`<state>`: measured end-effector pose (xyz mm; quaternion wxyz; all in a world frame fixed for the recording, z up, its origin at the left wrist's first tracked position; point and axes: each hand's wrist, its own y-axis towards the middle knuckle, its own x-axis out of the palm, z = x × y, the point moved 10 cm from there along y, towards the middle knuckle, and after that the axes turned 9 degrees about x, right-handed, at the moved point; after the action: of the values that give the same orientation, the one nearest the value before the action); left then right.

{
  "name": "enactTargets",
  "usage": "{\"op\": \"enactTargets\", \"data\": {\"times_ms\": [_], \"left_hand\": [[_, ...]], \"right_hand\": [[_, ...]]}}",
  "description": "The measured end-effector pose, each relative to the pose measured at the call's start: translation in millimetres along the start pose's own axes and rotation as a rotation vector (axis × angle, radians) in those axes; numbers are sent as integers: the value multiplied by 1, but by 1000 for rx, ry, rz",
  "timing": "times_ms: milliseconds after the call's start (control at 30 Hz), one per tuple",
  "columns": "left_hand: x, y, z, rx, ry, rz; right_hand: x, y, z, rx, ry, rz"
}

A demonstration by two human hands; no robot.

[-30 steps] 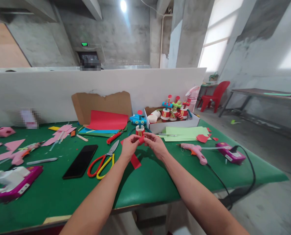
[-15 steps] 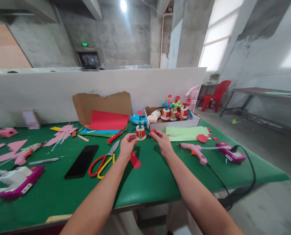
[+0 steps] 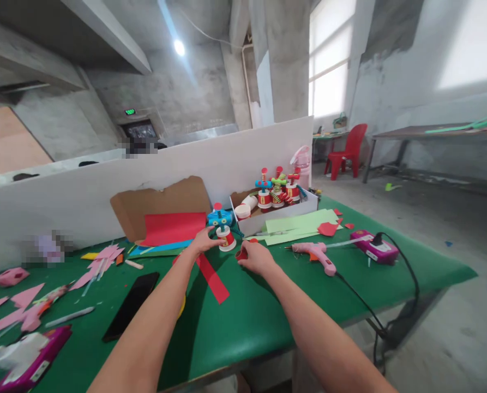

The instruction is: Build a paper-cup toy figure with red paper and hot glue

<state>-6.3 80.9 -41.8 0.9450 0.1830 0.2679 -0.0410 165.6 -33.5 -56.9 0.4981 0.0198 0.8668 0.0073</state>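
A small figure stands upright on the green table, with a red-and-white paper cup body (image 3: 226,239) and a blue head (image 3: 221,218). My left hand (image 3: 202,243) is at its left side, thumb and fingers apart and reaching to the cup; whether they touch it I cannot tell. In my right hand (image 3: 256,256), to the right of the figure, a small curled piece of red paper (image 3: 240,255) is pinched between the fingertips. A red paper strip (image 3: 214,279) lies below my left hand. My left forearm hides most of the scissors (image 3: 181,307).
A white box (image 3: 276,214) with several similar figures stands behind. Green paper (image 3: 296,226) and a pink glue gun (image 3: 317,255), its cord trailing off the edge, lie right. At left are a phone (image 3: 132,305), pink scraps (image 3: 100,265) and a power strip (image 3: 38,360).
The view has tilted and shifted to the right. My left hand has come closer to the figure's cup. My right hand has turned downward and lowered with the red paper; the red strip shows more fully.
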Motion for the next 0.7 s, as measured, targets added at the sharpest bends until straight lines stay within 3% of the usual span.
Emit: {"op": "enactTargets", "data": {"times_ms": [100, 267, 367, 467, 700], "left_hand": [[15, -2, -5, 4, -106, 3], [19, -8, 3, 20, -32, 30], [3, -10, 11, -23, -55, 82], [-19, -13, 29, -72, -248, 97], [-85, -45, 109, -150, -596, 89]], "right_hand": [[-13, -4, 2, -19, -234, 19], [-13, -3, 11, -5, -262, -48], [-11, -4, 13, 0, -236, -62], [-14, -4, 16, 13, -191, -29], [-35, -1, 13, 68, -63, 147]]}}
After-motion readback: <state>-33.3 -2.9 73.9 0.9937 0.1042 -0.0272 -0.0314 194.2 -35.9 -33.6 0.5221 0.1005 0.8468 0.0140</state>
